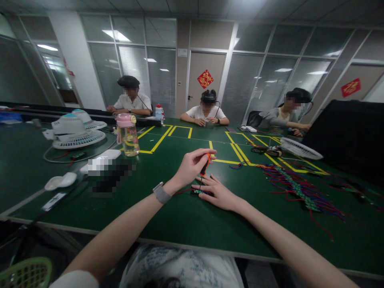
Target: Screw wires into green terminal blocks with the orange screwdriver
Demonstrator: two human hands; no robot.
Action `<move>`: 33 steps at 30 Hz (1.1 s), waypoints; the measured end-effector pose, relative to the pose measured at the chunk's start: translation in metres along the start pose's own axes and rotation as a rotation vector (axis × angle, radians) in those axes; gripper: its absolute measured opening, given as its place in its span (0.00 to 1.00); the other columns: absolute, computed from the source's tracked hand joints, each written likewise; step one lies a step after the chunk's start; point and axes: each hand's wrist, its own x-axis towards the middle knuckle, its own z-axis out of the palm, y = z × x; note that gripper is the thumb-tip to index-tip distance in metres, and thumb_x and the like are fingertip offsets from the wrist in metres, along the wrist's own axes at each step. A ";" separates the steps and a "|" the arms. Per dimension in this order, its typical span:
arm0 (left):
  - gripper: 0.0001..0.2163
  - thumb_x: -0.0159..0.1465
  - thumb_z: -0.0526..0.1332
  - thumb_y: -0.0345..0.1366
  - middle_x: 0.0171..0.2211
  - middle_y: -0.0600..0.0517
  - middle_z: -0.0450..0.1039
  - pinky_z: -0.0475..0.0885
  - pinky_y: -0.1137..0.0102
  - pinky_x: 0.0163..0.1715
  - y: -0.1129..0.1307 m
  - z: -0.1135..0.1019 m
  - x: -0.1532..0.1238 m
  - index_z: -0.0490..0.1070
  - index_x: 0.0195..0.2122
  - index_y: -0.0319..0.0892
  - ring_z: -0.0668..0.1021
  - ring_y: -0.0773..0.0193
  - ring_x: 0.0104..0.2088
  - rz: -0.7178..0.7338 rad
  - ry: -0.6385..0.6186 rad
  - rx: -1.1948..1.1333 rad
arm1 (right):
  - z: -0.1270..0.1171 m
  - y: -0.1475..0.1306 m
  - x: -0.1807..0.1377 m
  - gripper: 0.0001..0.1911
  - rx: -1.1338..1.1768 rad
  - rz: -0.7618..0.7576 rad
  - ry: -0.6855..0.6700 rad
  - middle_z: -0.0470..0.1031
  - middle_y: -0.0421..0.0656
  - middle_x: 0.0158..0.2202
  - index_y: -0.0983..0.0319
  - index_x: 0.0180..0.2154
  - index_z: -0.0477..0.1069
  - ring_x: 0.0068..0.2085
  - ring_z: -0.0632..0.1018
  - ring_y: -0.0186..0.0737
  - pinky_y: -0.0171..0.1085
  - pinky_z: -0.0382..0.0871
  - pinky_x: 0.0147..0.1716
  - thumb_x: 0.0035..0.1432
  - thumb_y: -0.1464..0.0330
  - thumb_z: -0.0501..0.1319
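My left hand (193, 165) is closed around the orange and black handle of a screwdriver (205, 167), held upright above the table. Its thin shaft points down at a small green circuit board (197, 192), where red wires run off to the left. Whether the tip sits in a screw is too small to tell. Flat on the table lies my right hand (218, 193), fingers stretched out around the board's right side. Its thumb and fingertips are at the board's edge, which they partly cover.
To the right lies a long row of green circuit boards (295, 186) with red and blue wires. A pink-lidded bottle (128, 136), fan parts (78, 134) and a white case (61, 181) stand left. Yellow tape (162, 140) marks the green table (168, 224). Three people sit across.
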 end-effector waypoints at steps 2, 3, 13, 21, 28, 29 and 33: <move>0.11 0.64 0.60 0.36 0.44 0.44 0.78 0.78 0.66 0.42 -0.001 -0.001 0.001 0.76 0.44 0.38 0.82 0.60 0.41 -0.007 0.026 0.002 | 0.001 0.000 0.000 0.21 -0.003 -0.005 0.006 0.59 0.44 0.67 0.47 0.59 0.66 0.67 0.58 0.51 0.62 0.38 0.65 0.66 0.60 0.57; 0.10 0.63 0.61 0.36 0.42 0.45 0.79 0.78 0.66 0.41 -0.002 -0.002 0.002 0.77 0.43 0.38 0.82 0.61 0.39 -0.007 0.033 0.008 | 0.001 -0.001 0.001 0.21 -0.009 -0.007 0.009 0.59 0.44 0.66 0.47 0.59 0.66 0.67 0.58 0.50 0.62 0.39 0.65 0.66 0.60 0.57; 0.07 0.64 0.62 0.38 0.38 0.49 0.72 0.74 0.71 0.37 -0.010 -0.005 0.001 0.78 0.38 0.44 0.76 0.63 0.39 0.173 0.122 0.319 | 0.006 -0.003 0.003 0.19 0.073 -0.036 0.123 0.70 0.52 0.59 0.57 0.54 0.73 0.61 0.69 0.52 0.57 0.56 0.62 0.62 0.63 0.62; 0.13 0.69 0.53 0.36 0.49 0.45 0.74 0.78 0.67 0.42 -0.015 -0.001 -0.003 0.74 0.49 0.41 0.80 0.60 0.44 0.157 0.069 0.203 | 0.007 -0.002 0.001 0.15 0.072 -0.056 0.136 0.73 0.50 0.57 0.57 0.51 0.76 0.59 0.72 0.50 0.52 0.64 0.60 0.64 0.64 0.59; 0.09 0.66 0.58 0.35 0.41 0.47 0.76 0.78 0.74 0.33 -0.018 -0.001 -0.001 0.76 0.44 0.39 0.81 0.65 0.35 0.176 0.160 0.221 | 0.009 -0.004 0.002 0.14 0.011 -0.062 0.155 0.76 0.52 0.53 0.62 0.47 0.79 0.55 0.76 0.51 0.47 0.70 0.55 0.63 0.65 0.59; 0.08 0.65 0.60 0.34 0.40 0.48 0.76 0.77 0.75 0.32 -0.017 -0.001 -0.001 0.76 0.43 0.39 0.81 0.66 0.34 0.186 0.173 0.263 | 0.010 -0.004 0.002 0.14 0.009 -0.060 0.161 0.77 0.52 0.52 0.62 0.46 0.80 0.54 0.76 0.50 0.47 0.71 0.54 0.63 0.65 0.60; 0.04 0.61 0.64 0.33 0.33 0.52 0.70 0.74 0.77 0.27 -0.013 -0.002 -0.002 0.78 0.36 0.41 0.76 0.69 0.31 0.236 0.232 0.407 | 0.012 -0.002 0.002 0.13 0.019 -0.056 0.185 0.78 0.50 0.51 0.60 0.45 0.80 0.54 0.77 0.50 0.47 0.71 0.54 0.62 0.65 0.60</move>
